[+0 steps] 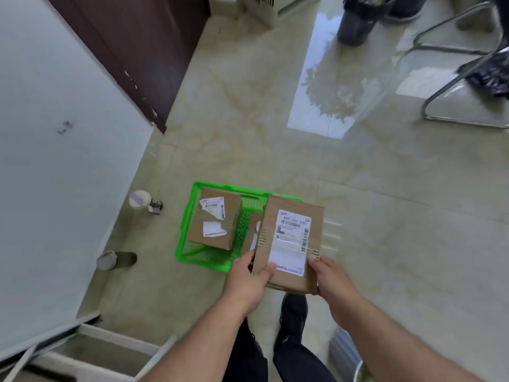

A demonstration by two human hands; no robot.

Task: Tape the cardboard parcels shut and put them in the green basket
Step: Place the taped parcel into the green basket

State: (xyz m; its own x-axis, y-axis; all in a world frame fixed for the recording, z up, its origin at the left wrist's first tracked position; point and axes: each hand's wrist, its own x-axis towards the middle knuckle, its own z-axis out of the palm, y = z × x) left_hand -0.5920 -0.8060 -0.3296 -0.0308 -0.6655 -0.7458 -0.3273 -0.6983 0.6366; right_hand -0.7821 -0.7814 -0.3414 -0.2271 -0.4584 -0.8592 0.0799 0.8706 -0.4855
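I hold a flat cardboard parcel (289,244) with a white shipping label above the floor, over the right end of the green basket (190,213). My left hand (250,279) grips its near left edge, thumb on top. My right hand (330,282) grips its near right corner. Inside the basket lies another cardboard parcel (214,224) with torn white labels. A second one (252,230) is partly hidden behind the parcel I hold.
A white table (55,161) fills the left side. A small tape roll (141,201) and a dark object (115,260) lie on the floor beside it. Chair legs (451,86) stand at the far right. My dark shoes (292,326) are below the parcel.
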